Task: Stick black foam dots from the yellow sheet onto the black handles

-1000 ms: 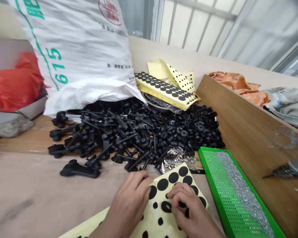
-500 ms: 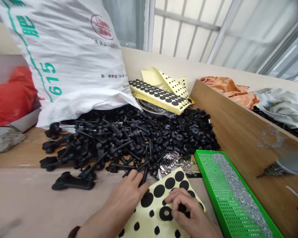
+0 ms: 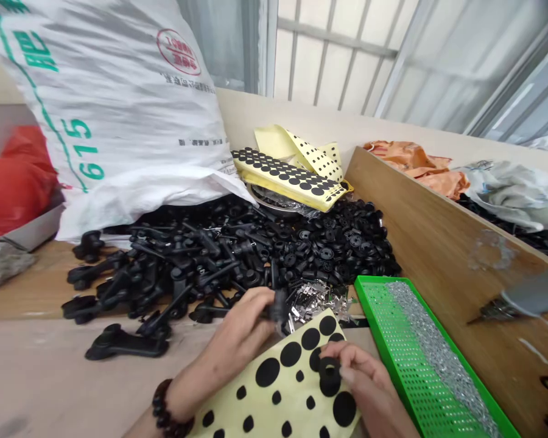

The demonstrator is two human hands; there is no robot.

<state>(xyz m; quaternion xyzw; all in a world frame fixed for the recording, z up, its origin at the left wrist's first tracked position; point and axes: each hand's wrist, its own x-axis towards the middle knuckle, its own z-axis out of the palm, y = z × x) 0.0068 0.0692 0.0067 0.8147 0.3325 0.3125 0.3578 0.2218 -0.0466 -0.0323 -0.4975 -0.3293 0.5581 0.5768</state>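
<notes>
My left hand (image 3: 240, 331) reaches into the pile of black plastic parts (image 3: 219, 255) and its fingers close on a long black handle-shaped part (image 3: 276, 307) at the pile's near edge. My right hand (image 3: 363, 380) pinches a black ring-shaped pad (image 3: 329, 372) just above a yellow backing sheet (image 3: 283, 389) that carries round black pads and lies on the table in front of me.
A big white sack (image 3: 114, 109) leans behind the pile. More yellow pad sheets (image 3: 292, 176) lie at the back. A green perforated tray (image 3: 420, 359) with small metal bits sits at the right beside a wooden board (image 3: 442, 243). Small metal clips (image 3: 317, 298) lie by the sheet.
My left hand left the sheet, moved up to the pile and took hold of a black part. My right hand lifted a ring pad off the sheet. The view tilted.
</notes>
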